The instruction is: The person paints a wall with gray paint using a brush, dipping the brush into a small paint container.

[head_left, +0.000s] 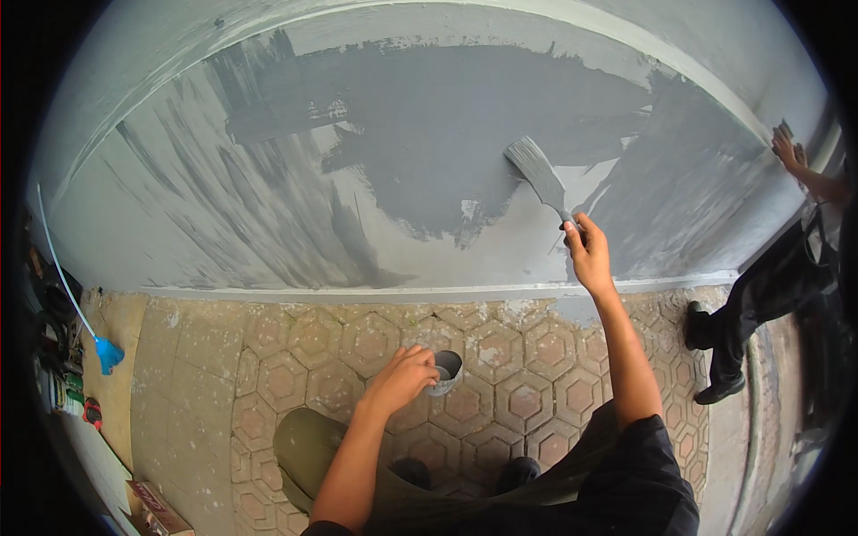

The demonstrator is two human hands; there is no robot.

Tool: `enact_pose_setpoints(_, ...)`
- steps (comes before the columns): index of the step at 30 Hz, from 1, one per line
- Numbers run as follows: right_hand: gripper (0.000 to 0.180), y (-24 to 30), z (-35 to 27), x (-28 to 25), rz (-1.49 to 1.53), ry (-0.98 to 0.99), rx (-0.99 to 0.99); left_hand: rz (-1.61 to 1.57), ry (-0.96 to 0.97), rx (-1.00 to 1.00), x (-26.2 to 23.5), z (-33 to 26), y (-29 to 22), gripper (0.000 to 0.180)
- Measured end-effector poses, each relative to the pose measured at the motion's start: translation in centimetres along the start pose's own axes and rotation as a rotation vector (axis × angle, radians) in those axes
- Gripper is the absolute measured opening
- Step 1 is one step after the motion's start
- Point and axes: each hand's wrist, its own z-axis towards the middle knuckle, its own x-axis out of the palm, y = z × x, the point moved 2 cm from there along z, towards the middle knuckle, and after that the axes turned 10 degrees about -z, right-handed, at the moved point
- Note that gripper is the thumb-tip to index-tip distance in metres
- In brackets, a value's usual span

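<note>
In my right hand [587,254] is the handle of a wide paintbrush [538,171], its bristles coated in grey and up against the wall [429,125]. Darker grey paint covers the wall's middle in a broad patch, with streaky strokes to the left and right and paler bare areas below. My left hand [404,379] grips the rim of a small paint cup [444,370], grey-smeared outside, held over the paving. Grey paint shows inside the cup.
Hexagonal paving [527,402] lies under my shoes. At the right another person [760,295] in dark clothes has a hand against the wall. A blue brush head on a thin pole [109,355] leans at the left. A cardboard box [156,509] sits lower left.
</note>
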Motion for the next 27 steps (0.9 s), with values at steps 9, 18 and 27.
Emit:
enact_pose_setpoints(9,0.025,-7.3,-16.2,11.0,0.581,0.123,1.113,-0.026,-0.039,0.004,0.0,-0.9,0.0,0.005)
enact_pose_setpoints(18,0.034,2.9,-5.6,2.9,0.615,0.21,0.78,0.002,-0.077,-0.01,-0.1,-0.7,-0.1,0.01)
enact_pose_setpoints(27,0.027,12.9,-1.4,-5.0,0.335,-0.072,0.261,-0.013,-0.066,-0.016,-0.3,-0.2,0.5,0.01)
